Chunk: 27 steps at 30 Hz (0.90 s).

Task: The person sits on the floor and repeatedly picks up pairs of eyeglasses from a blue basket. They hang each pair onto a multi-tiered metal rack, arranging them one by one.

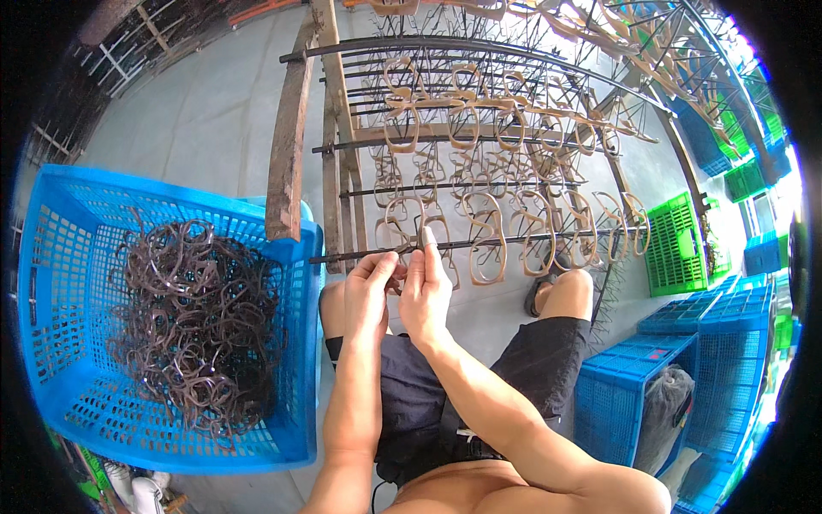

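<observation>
At the left end of the lowest dark rod (539,241), my two hands are close together. My left hand (372,289) is closed, its fingers curled toward the rod; what is between them is hidden. My right hand (427,291) pinches at the lower part of a tan figure-eight loop (406,206) at the rod, and its index finger points up with a pale covering on the tip. More tan figure-eight loops (486,248) hang along the same rod to the right.
A large blue basket (304,343) on the left holds a tangled heap of dark brown curved loops (201,317). Wooden posts (291,137) carry several rods of loops ahead. Green crates (676,244) and blue crates (612,394) stand on the right.
</observation>
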Tool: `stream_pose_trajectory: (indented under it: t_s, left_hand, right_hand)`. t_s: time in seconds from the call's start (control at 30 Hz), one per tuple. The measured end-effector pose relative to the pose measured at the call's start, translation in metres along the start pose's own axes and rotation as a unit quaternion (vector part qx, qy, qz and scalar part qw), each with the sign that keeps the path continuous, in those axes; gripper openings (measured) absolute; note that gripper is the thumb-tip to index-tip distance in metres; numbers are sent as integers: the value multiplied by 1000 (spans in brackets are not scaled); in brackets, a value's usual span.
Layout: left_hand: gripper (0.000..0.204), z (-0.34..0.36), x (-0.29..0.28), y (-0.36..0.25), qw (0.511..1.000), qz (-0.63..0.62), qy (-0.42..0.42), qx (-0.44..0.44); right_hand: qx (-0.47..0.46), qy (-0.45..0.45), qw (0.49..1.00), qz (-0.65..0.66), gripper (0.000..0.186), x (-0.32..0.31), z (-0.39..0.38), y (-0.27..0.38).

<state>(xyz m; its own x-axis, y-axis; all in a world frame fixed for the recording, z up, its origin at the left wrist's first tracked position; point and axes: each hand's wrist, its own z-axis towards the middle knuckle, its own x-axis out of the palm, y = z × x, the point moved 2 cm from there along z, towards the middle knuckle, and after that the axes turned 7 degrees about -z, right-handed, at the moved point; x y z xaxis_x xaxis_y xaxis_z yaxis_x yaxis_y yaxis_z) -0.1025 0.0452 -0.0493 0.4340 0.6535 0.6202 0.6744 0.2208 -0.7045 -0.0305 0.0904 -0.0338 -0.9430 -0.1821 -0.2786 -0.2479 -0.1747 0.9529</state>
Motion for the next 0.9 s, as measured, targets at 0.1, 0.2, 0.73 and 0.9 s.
stream_pose_trajectory:
  t_s: [0.1,0.2,0.73,0.9]
  left_hand:
    - [13,1,3,-1,1000,9,12,-25]
    - [13,4,8,-2,998,5,41,-49]
    - [29,45,27,-38,966,256,-21,-38]
    - [22,20,8,-33,522,783,21,337]
  right_hand:
    - [24,20,999,-10,29,-4,1,-6]
    - [62,39,997,29,33,-11,4,-12]
    - [141,27,941,-305,17,-426,134,-94]
    - [-181,-36,727,-662,62,-451,219,-198]
